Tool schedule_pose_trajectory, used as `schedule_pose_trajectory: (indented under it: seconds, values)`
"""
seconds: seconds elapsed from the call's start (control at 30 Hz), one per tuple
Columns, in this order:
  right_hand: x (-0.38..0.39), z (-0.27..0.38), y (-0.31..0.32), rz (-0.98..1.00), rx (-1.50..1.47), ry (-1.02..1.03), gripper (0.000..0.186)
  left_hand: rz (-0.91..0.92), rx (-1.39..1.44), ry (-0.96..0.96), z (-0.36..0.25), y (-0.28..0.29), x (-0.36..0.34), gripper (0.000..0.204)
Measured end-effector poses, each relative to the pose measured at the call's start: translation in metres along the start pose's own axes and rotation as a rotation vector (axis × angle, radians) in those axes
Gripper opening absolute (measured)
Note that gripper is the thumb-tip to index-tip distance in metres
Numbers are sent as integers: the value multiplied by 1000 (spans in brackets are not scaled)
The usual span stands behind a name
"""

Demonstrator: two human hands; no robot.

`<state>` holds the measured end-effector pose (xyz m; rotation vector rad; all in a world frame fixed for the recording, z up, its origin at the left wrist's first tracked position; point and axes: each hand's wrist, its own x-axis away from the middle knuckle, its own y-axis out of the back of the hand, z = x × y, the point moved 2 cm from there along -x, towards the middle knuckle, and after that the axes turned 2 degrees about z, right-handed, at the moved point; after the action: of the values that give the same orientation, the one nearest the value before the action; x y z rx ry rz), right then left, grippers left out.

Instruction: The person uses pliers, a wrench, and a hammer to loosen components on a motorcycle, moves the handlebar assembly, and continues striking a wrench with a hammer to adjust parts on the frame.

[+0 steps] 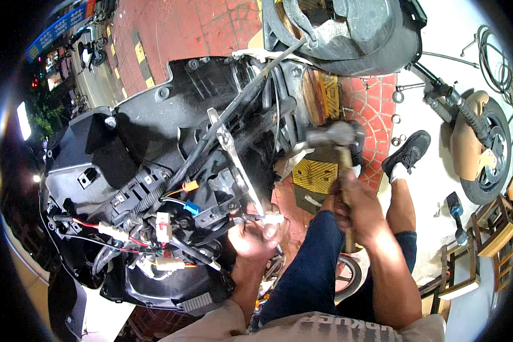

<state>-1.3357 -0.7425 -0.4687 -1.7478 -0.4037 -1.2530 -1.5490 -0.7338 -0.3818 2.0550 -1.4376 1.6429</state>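
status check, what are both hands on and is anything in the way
Left hand on metal bar. Right hand gripping hammer. White connector crowding left fingers.

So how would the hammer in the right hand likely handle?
The hammer is probably head-heavy, since its thick metal head sits on a slimmer handle. It should feel stiff, as the handle looks straight and wooden. Laid down, it may rock, as the head looks rounded.
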Motion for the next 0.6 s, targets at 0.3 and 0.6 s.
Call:
schedule_pose_trajectory:
  seconds: [0.3,0.6]
  values:
    - [-1,-4,-59,279,106,-155,51,-11,-51,-25,-2,5,-3,51]
    - [-28,13,72,-286,-520,4,46,69,-3,-116,-4,-7,1,46]
